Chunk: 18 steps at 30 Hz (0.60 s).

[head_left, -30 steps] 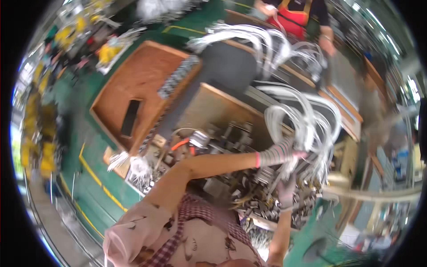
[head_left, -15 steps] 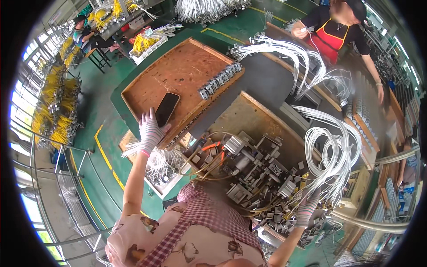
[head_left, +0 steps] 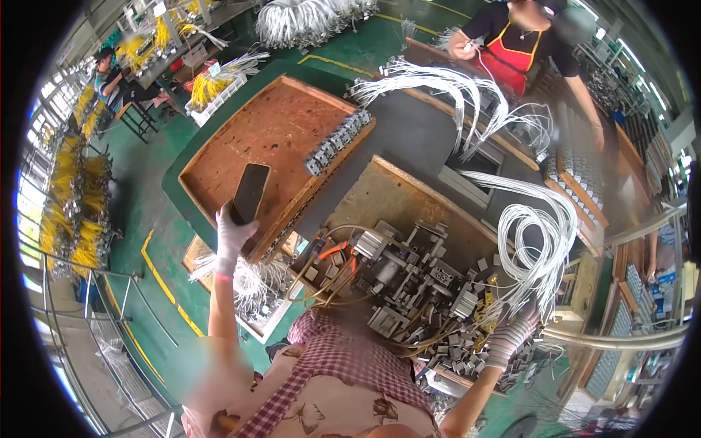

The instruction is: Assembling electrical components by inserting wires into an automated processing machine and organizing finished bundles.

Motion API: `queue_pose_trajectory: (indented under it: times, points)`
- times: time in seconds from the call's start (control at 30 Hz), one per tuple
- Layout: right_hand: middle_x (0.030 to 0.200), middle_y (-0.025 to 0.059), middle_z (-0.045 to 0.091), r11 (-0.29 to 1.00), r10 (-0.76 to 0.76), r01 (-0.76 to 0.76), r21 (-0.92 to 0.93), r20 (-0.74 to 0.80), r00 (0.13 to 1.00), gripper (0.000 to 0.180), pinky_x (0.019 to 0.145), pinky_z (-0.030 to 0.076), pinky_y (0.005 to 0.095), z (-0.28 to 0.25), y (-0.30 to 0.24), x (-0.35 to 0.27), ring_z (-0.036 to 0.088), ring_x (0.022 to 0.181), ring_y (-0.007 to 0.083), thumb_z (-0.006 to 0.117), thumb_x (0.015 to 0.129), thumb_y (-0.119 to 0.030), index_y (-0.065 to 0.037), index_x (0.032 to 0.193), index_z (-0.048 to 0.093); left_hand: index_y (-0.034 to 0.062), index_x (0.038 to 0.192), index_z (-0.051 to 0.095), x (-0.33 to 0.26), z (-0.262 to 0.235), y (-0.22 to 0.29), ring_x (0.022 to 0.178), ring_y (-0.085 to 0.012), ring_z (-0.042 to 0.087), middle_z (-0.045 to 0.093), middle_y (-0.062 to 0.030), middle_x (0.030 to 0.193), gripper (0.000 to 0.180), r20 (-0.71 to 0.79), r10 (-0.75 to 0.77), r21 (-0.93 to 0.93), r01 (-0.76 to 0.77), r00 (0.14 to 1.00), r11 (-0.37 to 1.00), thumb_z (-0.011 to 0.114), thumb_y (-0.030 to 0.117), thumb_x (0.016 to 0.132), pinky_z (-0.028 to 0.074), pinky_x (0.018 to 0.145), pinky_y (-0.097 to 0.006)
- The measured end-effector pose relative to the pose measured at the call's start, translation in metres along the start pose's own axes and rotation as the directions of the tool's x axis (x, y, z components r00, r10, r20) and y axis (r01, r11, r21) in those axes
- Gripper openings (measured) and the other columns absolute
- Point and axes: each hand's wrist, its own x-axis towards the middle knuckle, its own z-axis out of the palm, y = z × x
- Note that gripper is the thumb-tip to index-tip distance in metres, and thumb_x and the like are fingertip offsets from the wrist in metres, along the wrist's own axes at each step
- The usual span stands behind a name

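My left hand (head_left: 235,237), in a striped glove, grips the lower end of a dark phone (head_left: 250,191). Thumb and fingers lie on either side of the phone, over the left edge of a reddish-brown wooden tray (head_left: 226,139). At the lower right my right hand (head_left: 513,337), also gloved, is at the lower ends of a coiled bundle of white cables (head_left: 537,244). Its fingers are partly covered there, so their grip is unclear. Small metal pieces (head_left: 456,358) lie heaped beside this hand. Between my hands stands a metal fixture (head_left: 409,270) with clamps and hoses.
A row of grey connectors (head_left: 338,142) lines the tray's right side. More white cables (head_left: 431,84) lie across the bench's far side. Opposite, a co-worker in a red apron (head_left: 507,58) holds a cable. Below the tray, a white bin (head_left: 270,321) holds cables.
My left hand has gone from resting beside the phone to gripping its lower end, and the phone has turned more upright. My right hand has shifted right at the cable ends. The view has shifted.
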Motion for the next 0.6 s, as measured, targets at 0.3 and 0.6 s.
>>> queue_pose_trajectory:
  times: [0.3, 0.6]
  points:
    - [0.14, 0.0128, 0.048, 0.3, -0.492, -0.149, 0.942, 0.287, 0.822, 0.06, 0.108, 0.035, 0.0384, -0.022, -0.169, 0.039, 0.044, 0.131, 0.0267, 0.069, 0.082, -0.017, -0.002, 0.135, 0.048, -0.0004, 0.14, 0.035, -0.087, 0.046, 0.192, 0.118, -0.0185, 0.051, 0.053, -0.0083, 0.126, 0.1, 0.585, 0.318, -0.77, 0.389, 0.746, 0.506, 0.092, 0.028, 0.062, 0.04, 0.103, -0.034]
    - [0.137, 0.0101, 0.049, -0.228, -0.513, -0.607, 0.762, 0.435, 0.739, 0.088, 0.11, 0.035, 0.0385, 0.008, -0.18, 0.041, 0.047, 0.128, 0.0229, 0.079, 0.077, -0.029, -0.004, 0.147, 0.031, -0.0006, 0.139, 0.035, -0.147, 0.106, 0.239, 0.121, -0.0198, 0.048, 0.05, -0.0088, 0.13, 0.102, 0.692, 0.514, -0.721, 0.453, 0.508, 0.523, 0.089, 0.042, 0.063, 0.037, 0.104, -0.036]
